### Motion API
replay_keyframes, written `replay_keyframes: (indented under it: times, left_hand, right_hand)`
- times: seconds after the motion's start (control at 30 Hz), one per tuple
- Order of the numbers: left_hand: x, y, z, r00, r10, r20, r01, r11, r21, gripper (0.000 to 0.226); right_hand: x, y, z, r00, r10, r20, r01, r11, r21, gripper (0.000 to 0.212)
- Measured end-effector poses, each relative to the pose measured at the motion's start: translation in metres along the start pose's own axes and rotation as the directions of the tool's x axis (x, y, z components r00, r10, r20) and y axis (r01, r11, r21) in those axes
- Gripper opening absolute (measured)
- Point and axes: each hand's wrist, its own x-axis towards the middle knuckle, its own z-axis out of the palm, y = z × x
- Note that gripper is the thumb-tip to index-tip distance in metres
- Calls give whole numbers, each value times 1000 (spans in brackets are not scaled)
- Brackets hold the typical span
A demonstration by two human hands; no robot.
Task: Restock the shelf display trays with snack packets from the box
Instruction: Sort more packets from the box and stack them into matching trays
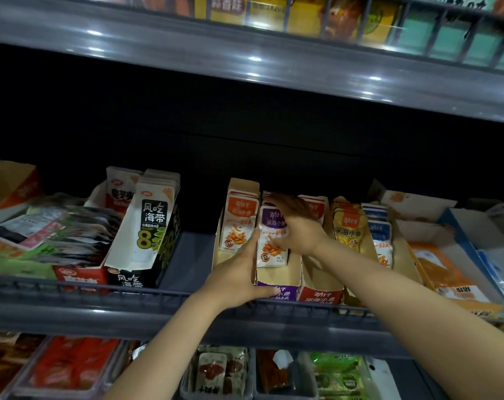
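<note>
Head cam looks up at the middle shelf (129, 313), pretty crammed with snacks. Purple tray (276, 277) sits at the front edge, between an orange tray (218, 255) and a red tray (320, 294). Purple packets (273, 252) stand upright inside it. Left hand (239, 272) clasps that tray's left wall, thumb across the front. Right hand (298, 226) is curled over the packet tops.

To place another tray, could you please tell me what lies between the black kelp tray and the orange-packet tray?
In the head view, only bare grey shelf floor shows between the black kelp tray and the orange-packet tray.
</note>
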Motion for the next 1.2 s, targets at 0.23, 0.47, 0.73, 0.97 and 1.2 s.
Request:
replay_keyframes:
  times: [0.23,0.47,0.73,0.97,1.2]
  left_hand:
    - [2,5,-7,999,-21,47,23,1000,-22,125]
    - [-13,31,-27,998,-17,68,20,999,-38,114]
    - [-69,58,-17,989,81,-125,-57,981,185,95]
    - [-131,46,41,988,135,-71,-96,912,398,84]
    - [-174,-14,120,989,-12,146,-65,859,508,84]
  right_hand:
    - [-10,2,-4,1000,22,0,-22,999,36,94]
    - [-55,4,-32,997,75,-1,-74,996,42,82]
    - [-140,-1,-47,998,42,-42,-33,980,196,81]
    - [-234,-8,-2,997,37,69,-50,979,200,83]
    - [-312,1,82,950,142,279,-204,956,209,85]
